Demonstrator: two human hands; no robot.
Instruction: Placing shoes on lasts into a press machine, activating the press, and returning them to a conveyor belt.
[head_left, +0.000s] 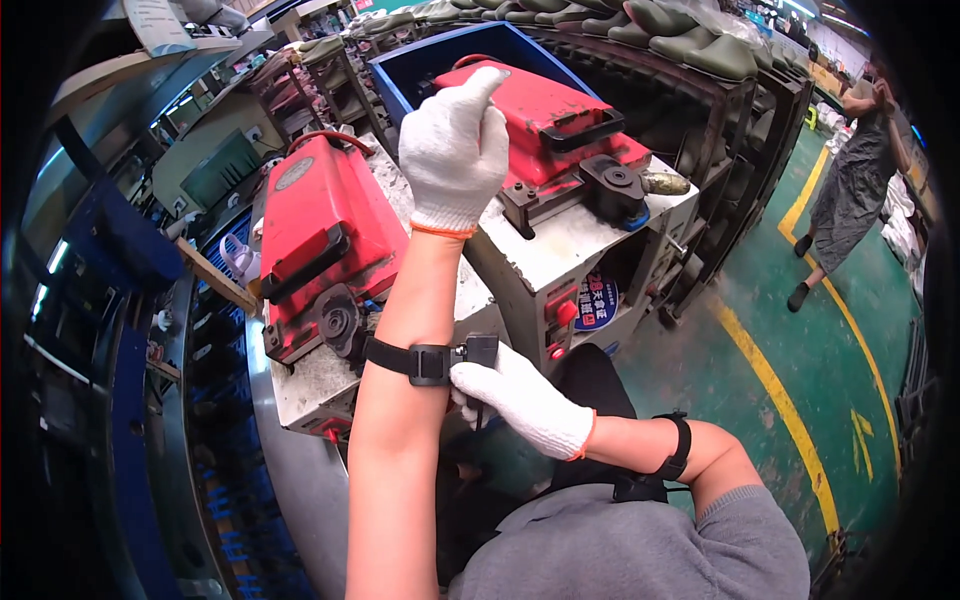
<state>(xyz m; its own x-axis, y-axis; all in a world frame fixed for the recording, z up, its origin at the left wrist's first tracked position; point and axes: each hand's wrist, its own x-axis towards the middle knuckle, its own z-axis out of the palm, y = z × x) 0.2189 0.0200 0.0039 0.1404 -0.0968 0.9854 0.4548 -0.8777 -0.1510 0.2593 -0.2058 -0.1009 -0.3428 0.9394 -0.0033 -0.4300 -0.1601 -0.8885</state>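
A black strap is wrapping around the person's raised left forearm, just below the middle, sitting snug against the bare skin. It is carrying a black buckle piece on its front and a small black box-shaped device jutting out at its right end. The right hand, wearing a white knitted glove with an orange cuff edge, is pinching this device from below, its fingers curling up against it. The left hand, gloved alike, is hanging loosely curled above, in front of a red machine.
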